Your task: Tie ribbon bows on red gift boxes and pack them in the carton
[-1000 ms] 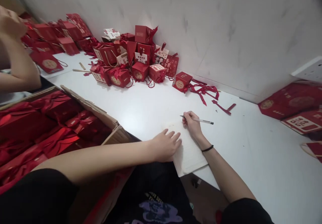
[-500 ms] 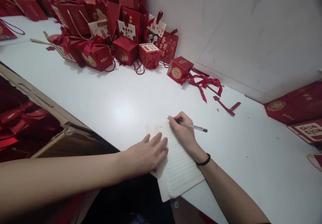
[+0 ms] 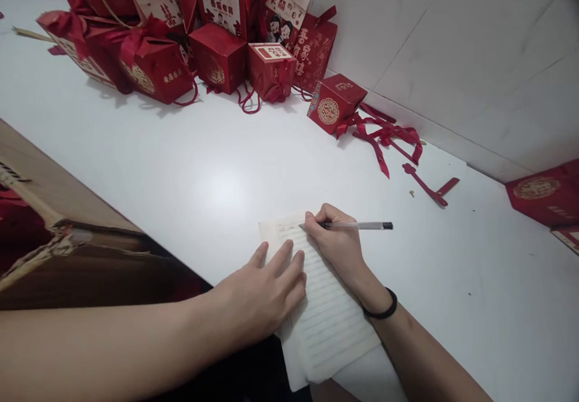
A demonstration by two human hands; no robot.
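Observation:
My right hand (image 3: 337,242) grips a pen (image 3: 373,225) with a clear barrel and a black end. Its tip rests at the top of a lined notebook (image 3: 332,329), just right of a short line of handwriting (image 3: 287,229). My left hand (image 3: 265,287) lies over the notebook's left side with its fingers spread, holding nothing. The notebook sits at the near edge of the white table (image 3: 199,167), and its lower left corner sticks out past that edge.
Red gift boxes (image 3: 219,58) with ribbons and cords stand along the wall. Loose red ribbons (image 3: 384,137) and a flower-ended strap (image 3: 425,185) lie right of them. An open cardboard carton (image 3: 67,233) is below the table at left; another red box (image 3: 545,191) is at far right.
The view has moved closer to the table. My right hand has shifted the pen tip slightly down the page, and the pen lies flatter. My left hand stays on the notebook.

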